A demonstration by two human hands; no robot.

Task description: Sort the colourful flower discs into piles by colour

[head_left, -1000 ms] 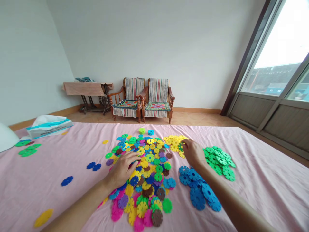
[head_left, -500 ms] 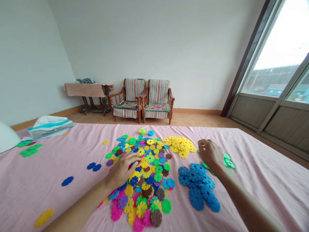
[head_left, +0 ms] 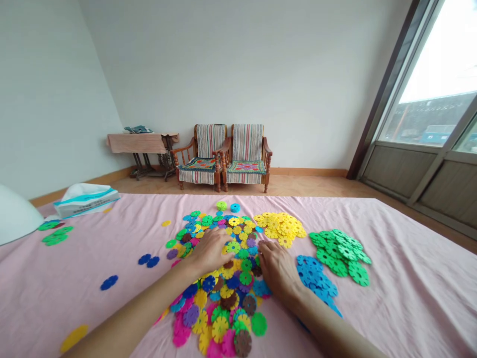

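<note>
At the left of the pink bedsheet [head_left: 410,298], a tissue box [head_left: 86,200] sits just beyond a small patch of green discs [head_left: 55,234], and a few dark blue discs [head_left: 148,260] lie apart, as though set aside by colour. The left hand [head_left: 210,251] lies open, fingers spread, on the mixed heap of plastic snowflake discs [head_left: 233,303] at the centre, holding nothing visible. The right hand [head_left: 278,271] rests curled on that heap's right edge, its grip hidden, near the single-colour yellow mound [head_left: 280,228], blue mound [head_left: 315,276] and green mound [head_left: 339,256], each kept clear of the mix

matt plastic discs [head_left: 234,247] on smooth pink cloth [head_left: 406,303]
</note>
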